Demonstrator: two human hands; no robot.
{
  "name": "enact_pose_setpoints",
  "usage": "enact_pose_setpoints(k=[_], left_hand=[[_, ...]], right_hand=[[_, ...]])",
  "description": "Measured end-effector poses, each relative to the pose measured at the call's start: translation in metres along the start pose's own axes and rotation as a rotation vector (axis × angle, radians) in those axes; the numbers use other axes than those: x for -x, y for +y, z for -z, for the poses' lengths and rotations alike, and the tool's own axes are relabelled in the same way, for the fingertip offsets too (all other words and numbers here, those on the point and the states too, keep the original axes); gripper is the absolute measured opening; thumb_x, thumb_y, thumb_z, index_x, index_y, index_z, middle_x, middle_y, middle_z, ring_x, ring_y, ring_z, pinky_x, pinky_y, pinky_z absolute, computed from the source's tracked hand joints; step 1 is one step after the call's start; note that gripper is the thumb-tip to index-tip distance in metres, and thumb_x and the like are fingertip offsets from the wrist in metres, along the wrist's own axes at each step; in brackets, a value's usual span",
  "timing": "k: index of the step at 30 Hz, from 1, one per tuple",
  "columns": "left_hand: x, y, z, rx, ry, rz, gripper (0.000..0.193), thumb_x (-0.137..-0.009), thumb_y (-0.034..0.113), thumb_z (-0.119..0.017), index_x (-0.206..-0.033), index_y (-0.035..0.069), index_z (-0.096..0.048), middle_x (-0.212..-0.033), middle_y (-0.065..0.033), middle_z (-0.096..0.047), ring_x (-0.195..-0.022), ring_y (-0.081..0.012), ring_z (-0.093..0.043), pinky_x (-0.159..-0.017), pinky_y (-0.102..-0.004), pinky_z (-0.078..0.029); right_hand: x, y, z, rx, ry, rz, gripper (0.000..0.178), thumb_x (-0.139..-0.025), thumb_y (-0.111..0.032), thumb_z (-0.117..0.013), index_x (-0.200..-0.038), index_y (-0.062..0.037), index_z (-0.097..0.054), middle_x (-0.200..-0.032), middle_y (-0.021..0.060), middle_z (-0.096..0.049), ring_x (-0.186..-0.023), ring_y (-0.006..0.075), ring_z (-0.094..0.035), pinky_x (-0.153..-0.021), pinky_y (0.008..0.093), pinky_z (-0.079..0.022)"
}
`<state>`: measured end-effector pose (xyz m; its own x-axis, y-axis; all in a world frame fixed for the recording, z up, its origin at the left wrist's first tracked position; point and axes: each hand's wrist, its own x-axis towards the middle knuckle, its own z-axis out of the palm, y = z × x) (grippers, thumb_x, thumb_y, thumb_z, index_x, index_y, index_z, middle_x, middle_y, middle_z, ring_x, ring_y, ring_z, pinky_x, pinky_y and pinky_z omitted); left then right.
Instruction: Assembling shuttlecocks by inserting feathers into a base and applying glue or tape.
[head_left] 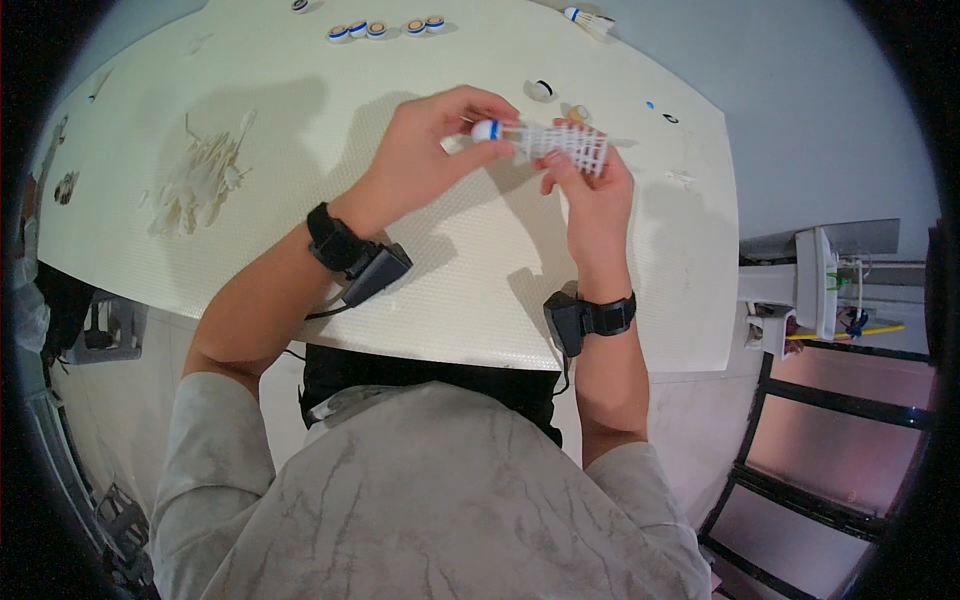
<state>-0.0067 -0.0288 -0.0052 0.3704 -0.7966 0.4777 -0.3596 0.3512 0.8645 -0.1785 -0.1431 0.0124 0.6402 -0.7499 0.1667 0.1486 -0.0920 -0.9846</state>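
Note:
A white shuttlecock point(565, 145) with a lattice skirt and a blue band round its rounded head lies sideways between my hands above the table. My left hand point(435, 145) is closed round the head end, its thumb and fingers near the blue band. At the skirt end, my right hand point(598, 200) grips the lattice with thumb and fingers. Just beyond my hands, a shuttlecock head with a dark band point(541, 91) and a tan round piece point(579, 113) rest on the table. Some of my fingertips are hidden or blurred.
On the white textured table point(440, 300), a heap of loose white feathers point(203, 180) lies at left. Several blue-banded shuttlecock heads point(376, 30) stand along the far side. A feathered shuttlecock point(590, 20) sits at the far right edge. Black devices point(380, 272) are strapped to both wrists.

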Motion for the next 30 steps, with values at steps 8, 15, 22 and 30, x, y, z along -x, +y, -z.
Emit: enact_pose_setpoints(k=[8, 15, 22, 30], left_hand=[[-0.016, -0.034, 0.050, -0.588, -0.161, -0.072, 0.036, -0.088, 0.020, -0.076, -0.121, 0.010, -0.066, -0.122, -0.0082, -0.067, -0.112, -0.0235, -0.064, -0.099, -0.0381, -0.049], [-0.052, -0.117, 0.139, -1.488, 0.175, -0.146, 0.054, -0.096, 0.020, -0.062, -0.147, 0.023, -0.046, -0.153, -0.0014, -0.046, -0.142, -0.0297, -0.040, -0.113, -0.0459, -0.036], [-0.058, -0.088, 0.127, -1.376, -0.042, 0.024, 0.037, -0.095, 0.014, -0.063, -0.132, 0.017, -0.061, -0.136, -0.0048, -0.060, -0.126, -0.0249, -0.056, -0.105, -0.0386, -0.046], [-0.050, -0.099, 0.131, -1.022, 0.081, -0.080, 0.024, -0.097, 0.016, -0.064, -0.119, 0.008, -0.068, -0.115, -0.0061, -0.067, -0.092, -0.0225, -0.064, -0.084, -0.0337, -0.053]], right_hand=[[-0.007, -0.002, 0.014, -0.008, 0.210, -0.001, 0.034, -0.091, -0.015, -0.075, -0.119, 0.0006, -0.065, -0.094, 0.0028, -0.069, -0.074, 0.0067, -0.058, -0.059, 0.0218, -0.045], [-0.004, 0.002, -0.001, 0.055, 0.073, 0.011, 0.036, -0.089, -0.017, -0.077, -0.119, -0.0021, -0.065, -0.096, 0.0009, -0.068, -0.075, 0.0047, -0.058, -0.059, 0.0214, -0.045], [0.000, 0.001, 0.003, 0.063, 0.070, 0.007, 0.037, -0.088, -0.015, -0.079, -0.120, -0.0018, -0.065, -0.099, 0.0017, -0.069, -0.080, 0.0050, -0.061, -0.062, 0.0204, -0.046], [0.000, 0.000, 0.000, 0.053, 0.038, 0.002, 0.037, -0.090, -0.014, -0.077, -0.121, -0.0012, -0.064, -0.102, 0.0028, -0.069, -0.083, 0.0060, -0.062, -0.064, 0.0204, -0.048]])
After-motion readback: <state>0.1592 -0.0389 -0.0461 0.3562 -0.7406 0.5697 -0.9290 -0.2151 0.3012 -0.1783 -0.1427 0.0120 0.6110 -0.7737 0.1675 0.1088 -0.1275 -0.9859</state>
